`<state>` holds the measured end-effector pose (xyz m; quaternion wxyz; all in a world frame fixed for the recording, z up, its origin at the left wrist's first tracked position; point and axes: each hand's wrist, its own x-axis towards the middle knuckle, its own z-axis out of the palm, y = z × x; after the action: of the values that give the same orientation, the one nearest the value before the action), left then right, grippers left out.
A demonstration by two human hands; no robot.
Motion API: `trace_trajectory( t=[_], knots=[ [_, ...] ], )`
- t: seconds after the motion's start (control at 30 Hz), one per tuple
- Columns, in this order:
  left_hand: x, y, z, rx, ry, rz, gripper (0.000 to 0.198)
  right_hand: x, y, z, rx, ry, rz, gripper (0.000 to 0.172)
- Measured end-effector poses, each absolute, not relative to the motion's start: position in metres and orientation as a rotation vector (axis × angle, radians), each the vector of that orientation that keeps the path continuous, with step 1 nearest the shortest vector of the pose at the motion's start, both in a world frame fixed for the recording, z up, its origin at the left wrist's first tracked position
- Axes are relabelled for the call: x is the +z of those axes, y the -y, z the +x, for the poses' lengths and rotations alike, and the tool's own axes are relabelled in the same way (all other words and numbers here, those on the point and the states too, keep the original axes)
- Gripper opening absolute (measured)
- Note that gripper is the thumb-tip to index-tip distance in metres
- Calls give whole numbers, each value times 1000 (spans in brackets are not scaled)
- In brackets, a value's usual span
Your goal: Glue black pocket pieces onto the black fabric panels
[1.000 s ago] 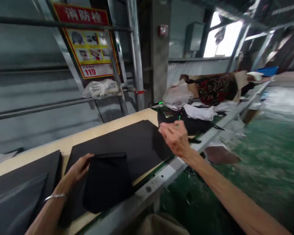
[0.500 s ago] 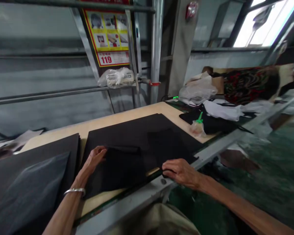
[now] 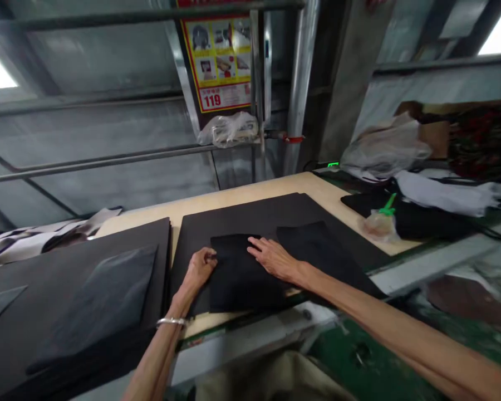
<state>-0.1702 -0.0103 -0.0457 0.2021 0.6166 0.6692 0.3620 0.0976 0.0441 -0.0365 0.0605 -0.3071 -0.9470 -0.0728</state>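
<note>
**Q:** State the position of the work pieces.

**A:** A black cut piece [image 3: 244, 284] lies directly under the hands. A second black cut piece [image 3: 317, 250] lies just to its right. Both rest on a large black sheet [image 3: 242, 214] on the desk [image 3: 329, 192].

**Q:** State the condition of each hand.

**A:** The left hand [image 3: 199, 268] sits at the left edge of the first piece with its fingers [image 3: 211, 256] curled. Whether they pinch that edge cannot be determined from this view. The right hand [image 3: 273, 259] lies on the same piece, its fingers [image 3: 256, 248] spread apart and flat, clamped on nothing.

**Q:** Report what is done and what remains.

**A:** Done: two pieces are set out side by side on the sheet. Remaining: a black stack [image 3: 79, 301] sits piled at the left of the desk. A black bundle [image 3: 426, 220] lies at the far right, beside a plastic bag with a green clip [image 3: 379, 225]. Neither hand touches these.
</note>
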Motion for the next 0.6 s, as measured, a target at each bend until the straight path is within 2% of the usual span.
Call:
trace_trajectory(
  t=[0.27, 0.4, 0.6],
  knots=[
    [-52, 17, -158, 845, -2135, 2211, 35, -57, -76, 92, -111, 2746, -1023, 49],
    [-56, 17, -158, 760, -2083, 2253, 35, -64, -93, 80, -37, 2679, -1093, 47],
    [-62, 17, -155, 733, -2147, 2216, 50, -57, -108, 70, 46, 2622, -1069, 49]
  ],
)
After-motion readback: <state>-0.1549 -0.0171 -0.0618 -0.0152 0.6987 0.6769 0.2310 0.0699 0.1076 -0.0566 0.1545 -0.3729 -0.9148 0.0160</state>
